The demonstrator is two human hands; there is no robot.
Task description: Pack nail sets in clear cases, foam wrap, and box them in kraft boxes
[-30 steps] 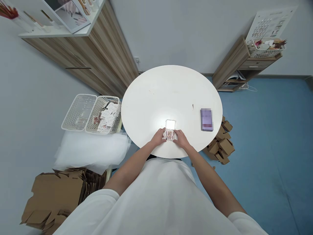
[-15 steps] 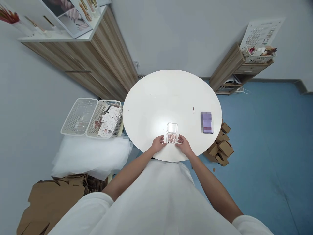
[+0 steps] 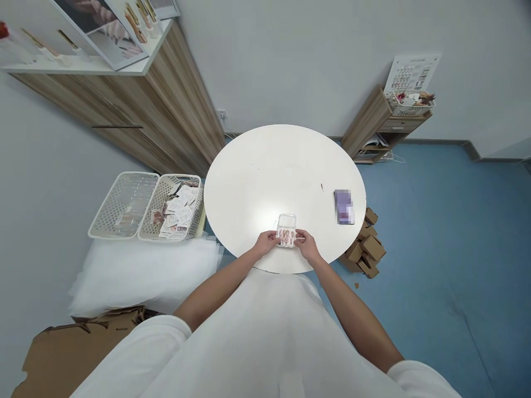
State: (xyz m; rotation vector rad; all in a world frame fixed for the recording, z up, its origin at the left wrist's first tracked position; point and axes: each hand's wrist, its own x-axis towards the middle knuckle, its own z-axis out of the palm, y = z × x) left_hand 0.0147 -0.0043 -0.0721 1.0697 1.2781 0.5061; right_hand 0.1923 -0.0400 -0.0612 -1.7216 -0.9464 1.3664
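Note:
A small clear plastic case [image 3: 286, 237] of press-on nails is at the near side of the white round table [image 3: 286, 160]. Its transparent lid [image 3: 287, 221] stands open on the far side, and pinkish nails lie in rows inside. My left hand [image 3: 266, 242] grips the case's left edge with thumb and fingers. On the opposite edge, my right hand [image 3: 306, 244] does the same. Whether the case rests on the tabletop or is slightly raised I cannot tell.
Toward the table's right lies a purple pack [image 3: 344, 207], partly blurred. Left of the table are a white basket [image 3: 143, 229] holding packets and another basket [image 3: 97, 221] with clear cases. Small cardboard boxes [image 3: 372, 249] lie on the floor at right. A wooden cabinet [image 3: 182, 99] stands behind left.
Both hands have closed in from beside the case onto its edges. The lid appears more tilted. The whole view has shifted a little with my head.

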